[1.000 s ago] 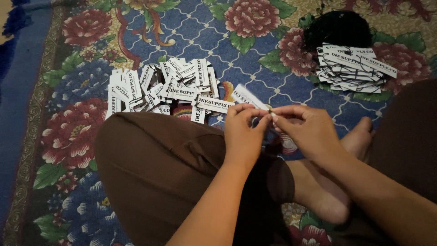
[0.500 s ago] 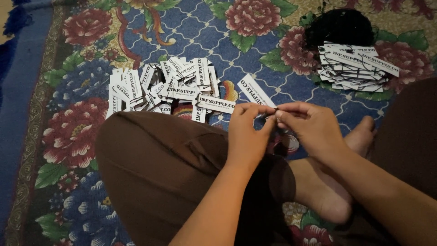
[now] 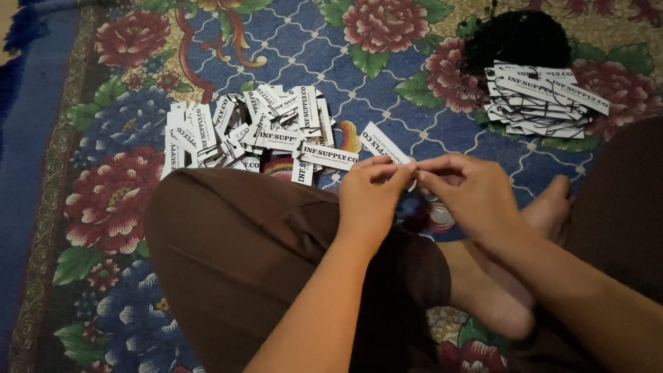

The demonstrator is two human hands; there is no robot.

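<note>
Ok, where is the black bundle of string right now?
In the head view, the black string bundle lies top right on the floral carpet, just behind the stacked white tags, beyond both hands.

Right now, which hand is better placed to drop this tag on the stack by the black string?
Probably the right hand: it pinches the white tag together with the left hand, but lies on the side of the strung stack near the black string bundle.

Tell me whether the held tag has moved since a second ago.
Yes. The tag between the left hand and right hand has swung up from nearly flat to slanting up-left, toward the loose pile on the carpet.
</note>
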